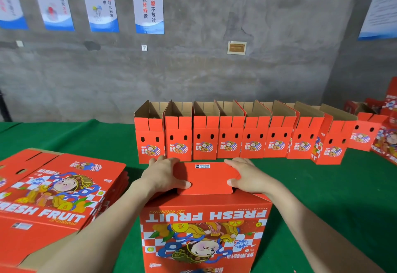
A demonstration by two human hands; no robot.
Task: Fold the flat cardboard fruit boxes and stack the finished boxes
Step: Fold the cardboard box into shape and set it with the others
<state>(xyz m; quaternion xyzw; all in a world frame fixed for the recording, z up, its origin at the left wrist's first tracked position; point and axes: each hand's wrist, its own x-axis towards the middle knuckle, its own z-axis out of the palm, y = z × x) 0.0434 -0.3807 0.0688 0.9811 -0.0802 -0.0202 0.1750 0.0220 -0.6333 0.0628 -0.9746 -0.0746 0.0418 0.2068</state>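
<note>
Upturned red printed cardboard box (204, 229), set just before the row of folded red boxes (229, 141); its top flap (206, 180), long axis crosswise, is clamped at either end by left hand (163, 176) and right hand (249, 176).

Likely packing workshop, quality posters (148, 2), box rows (227, 139)
</note>
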